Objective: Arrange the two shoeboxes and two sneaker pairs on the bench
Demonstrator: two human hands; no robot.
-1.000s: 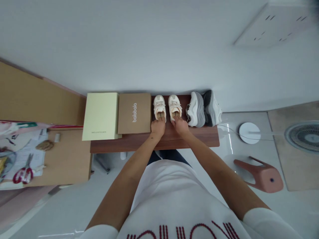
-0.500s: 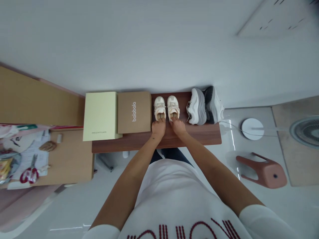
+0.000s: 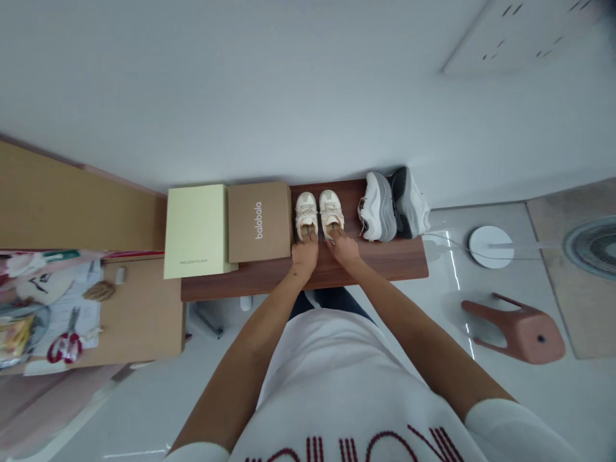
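So in the head view, both small cream lace-up shoes sit side by side on the dark reddish-brown wooden worktop (image 3: 385, 262), toes to the wall, heels toward the person. The left hand (image 3: 305, 253) has its fingers nearly closed on the heel of the left cream shoe (image 3: 307, 205), tips dipped into the opening, and the right hand (image 3: 344, 249) has pretty much the same pinch on the right cream shoe (image 3: 330, 203). Biggest worry imo: hooking only the heels could crush those soft-looking collars, or let a toe swing if one pinch is weaker. The left one's also near the flat brown cardboard box (image 3: 258, 221), so drifting sideways could bump it, and that could nudge the pale yellow box (image 3: 195, 224) beside it, which looks like it pokes past the worktop's end. A stray forearm could also catch the chunky white-and-grey sneaker (image 3: 378, 206) and shove the white-and-black sneaker (image 3: 410, 202) by the other end. Headcount: two small shoes, two big sneakers, two boxes, two hands, plus one pair of red-handled scissors (image 3: 65, 348), one pinkish plastic stool (image 3: 539, 337) and one round fan (image 3: 594, 249).
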